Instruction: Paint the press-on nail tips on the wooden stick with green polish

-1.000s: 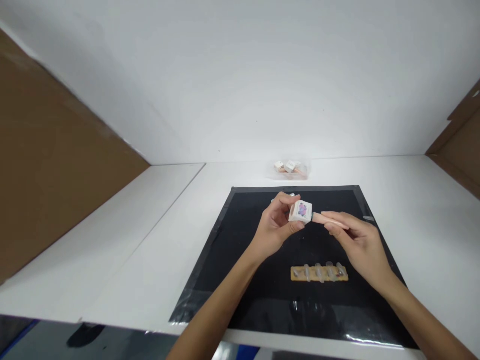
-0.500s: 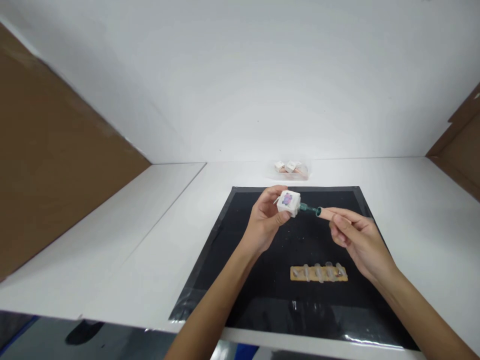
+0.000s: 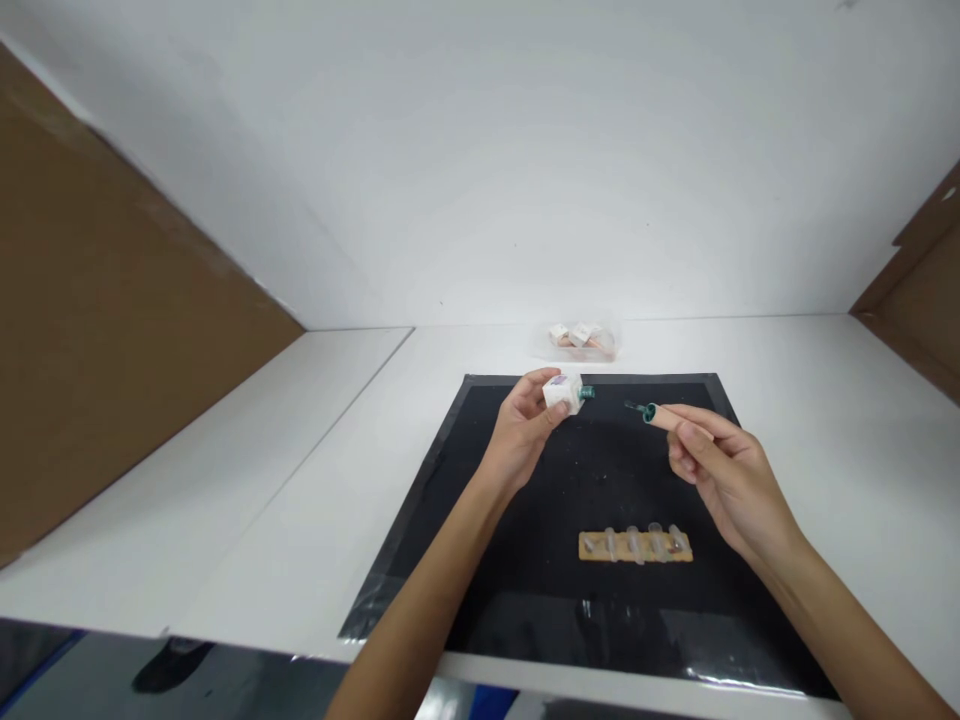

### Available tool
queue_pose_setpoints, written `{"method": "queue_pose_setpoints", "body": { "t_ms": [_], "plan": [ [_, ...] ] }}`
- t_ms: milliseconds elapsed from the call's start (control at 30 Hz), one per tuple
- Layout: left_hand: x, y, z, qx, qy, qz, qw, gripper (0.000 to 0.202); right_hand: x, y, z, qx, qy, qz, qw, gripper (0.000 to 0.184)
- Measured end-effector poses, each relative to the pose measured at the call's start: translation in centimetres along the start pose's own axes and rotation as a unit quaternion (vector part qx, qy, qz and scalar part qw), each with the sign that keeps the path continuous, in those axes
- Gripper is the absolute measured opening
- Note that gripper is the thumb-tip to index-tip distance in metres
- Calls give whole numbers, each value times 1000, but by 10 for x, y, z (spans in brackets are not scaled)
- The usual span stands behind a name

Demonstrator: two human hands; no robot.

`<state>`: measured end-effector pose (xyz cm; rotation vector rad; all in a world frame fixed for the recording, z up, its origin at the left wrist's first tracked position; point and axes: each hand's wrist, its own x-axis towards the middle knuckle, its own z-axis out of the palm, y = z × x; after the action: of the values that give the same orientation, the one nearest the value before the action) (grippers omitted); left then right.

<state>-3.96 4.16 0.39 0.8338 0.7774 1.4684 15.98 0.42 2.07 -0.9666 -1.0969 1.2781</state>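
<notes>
Brush: pulled clear of bottle since last frame; now bottle's 3 o'clock.
Bottle: in left hand, fingers pinching it.
Cap: in right hand, fingers pinching it.
Strip: on mat, bottle's 5 o'clock.

White bottle, purplish print on one face, green neck; at its three o'clock — a peach cap, green-rimmed, with a dark green brush; at its five o'clock, a tan strip under translucent whitish pieces; black mat — white table; brown panel at the view's nine o'clock.
</notes>
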Motion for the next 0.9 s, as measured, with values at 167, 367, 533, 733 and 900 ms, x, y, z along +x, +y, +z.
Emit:
{"method": "queue_pose_setpoints", "body": {
  "t_ms": [167, 367, 533, 733, 900],
  "plan": [
    [6, -4, -9, 65, 25, 0, 998, 43, 1, 3, -1, 21, 5, -19, 1000, 21],
    [13, -11, -17, 167, 48, 16, 985, 47, -1, 2, 2, -2, 10, -43, 999, 16],
    [20, -17, -23, 249, 51, 9, 967, 50, -1, 3, 2, 9, 4, -37, 999, 15],
    [33, -28, -24, 305, 62, 10, 950, 44, 0, 4, 1, 2, 15, -14, 1000, 18],
    [46, -36, -20, 373, 53, 7, 926, 26, 2, 6, -1, -23, 20, -8, 1000, 20]
  ]
}}
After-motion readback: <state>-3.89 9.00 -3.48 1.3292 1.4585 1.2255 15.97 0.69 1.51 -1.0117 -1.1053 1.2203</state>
